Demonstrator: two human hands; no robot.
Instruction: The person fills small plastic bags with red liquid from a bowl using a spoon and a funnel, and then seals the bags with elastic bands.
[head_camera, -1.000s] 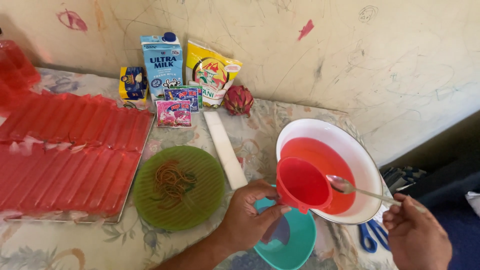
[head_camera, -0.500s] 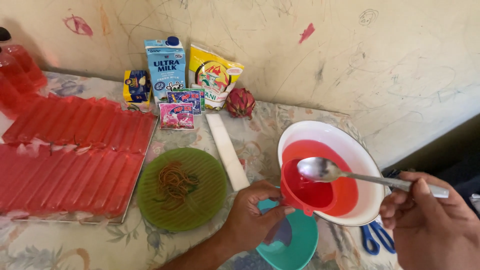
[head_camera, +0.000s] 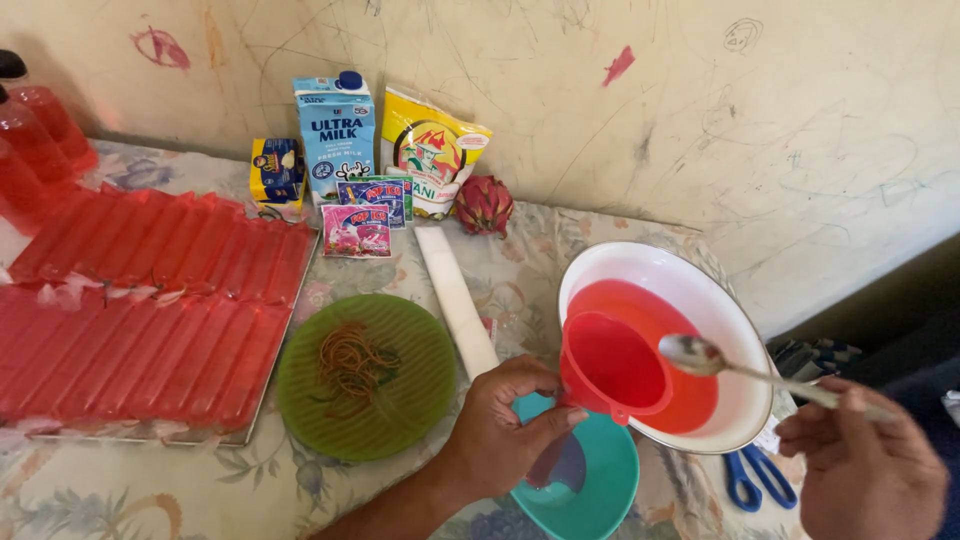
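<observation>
My left hand (head_camera: 500, 440) grips a red funnel (head_camera: 612, 365) by its lower part and holds it tilted above a teal bowl (head_camera: 600, 490). The funnel's mouth overlaps the near rim of a white bowl (head_camera: 700, 290) that holds red liquid (head_camera: 690, 400). My right hand (head_camera: 865, 470) pinches the handle of a metal spoon (head_camera: 700, 355), whose bowl hovers just to the right of the funnel, over the red liquid. What hangs under the funnel inside the teal bowl is dark and unclear.
A metal tray (head_camera: 150, 300) holds several long red filled tubes at left. A green plate (head_camera: 365, 375) carries rubber bands. A milk carton (head_camera: 335, 135), yellow bag (head_camera: 430, 155), small packets, a dragon fruit (head_camera: 484, 205) and a white stick (head_camera: 455, 300) lie behind. Blue scissors (head_camera: 755, 480) lie at right.
The spoon has come up out of the funnel and drawn back to the right, over the white bowl. My left hand keeps the funnel in nearly the same place.
</observation>
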